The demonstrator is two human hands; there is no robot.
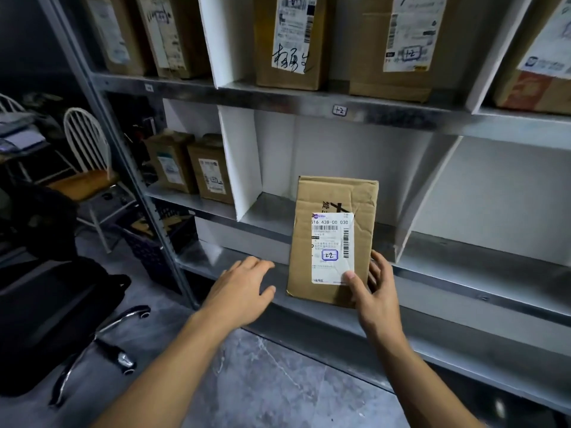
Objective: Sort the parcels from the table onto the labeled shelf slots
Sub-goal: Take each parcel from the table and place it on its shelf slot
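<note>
Placing step: right hand (375,291) pinched the parcel (333,239), marked 2-2, upright before the slot (324,149) under the 1-2 tag (339,110); left hand (244,282) hovered spread, empty. Next, probably: slide it in, release.

The grey metal shelf (309,103) is split into slots by white dividers (241,162), and its upper board carries a tag (339,110) reading 1-2. Brown cardboard parcels (290,41) stand upright on that board. Two smaller boxes (191,166) stand side by side in the left slot below.
</note>
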